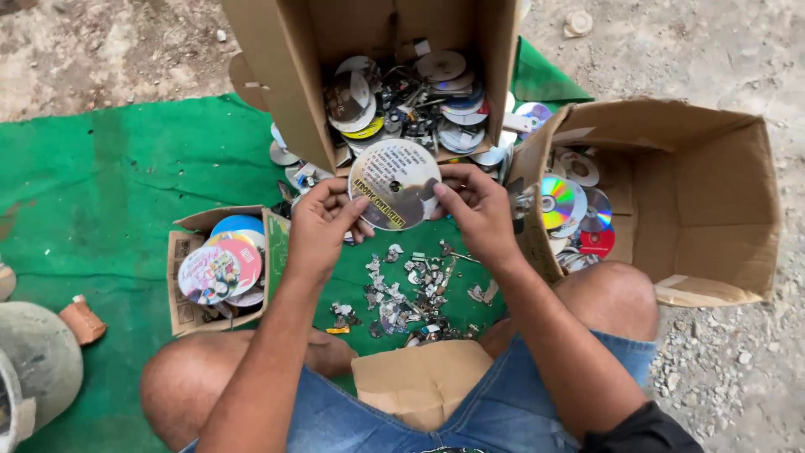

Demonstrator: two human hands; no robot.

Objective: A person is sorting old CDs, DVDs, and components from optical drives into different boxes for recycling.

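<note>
A: What is in hand at this moment?

B: Both hands are clamped on one round silvery printed disc (pixel 394 183). The left hand (pixel 320 225) pinches its rim at eight o'clock, the right hand (pixel 480 210) at three o'clock, thumbs over the face. The disc sits at the centre of the view, just in front of the tall brown cardboard box (pixel 285 75) at twelve o'clock.

A: Which step would you call it?

B: I judge it a bending or snapping step: small grey and silver shards (pixel 411 294) lie on the green cloth mat (pixel 109 176) straight below the disc. The next move likely calls for opposite pressure from both thumbs, with the fingers clear of sharp edges.

A: And the count?

B: Three cardboard boxes: the tall one full of discs, a wide open brown box (pixel 713 193) at three o'clock showing about four discs, and a small flat box (pixel 189 243) at nine o'clock with a stack of roughly four coloured discs. The discs in the tall box are too heaped to count. One held disc, two hands.
</note>
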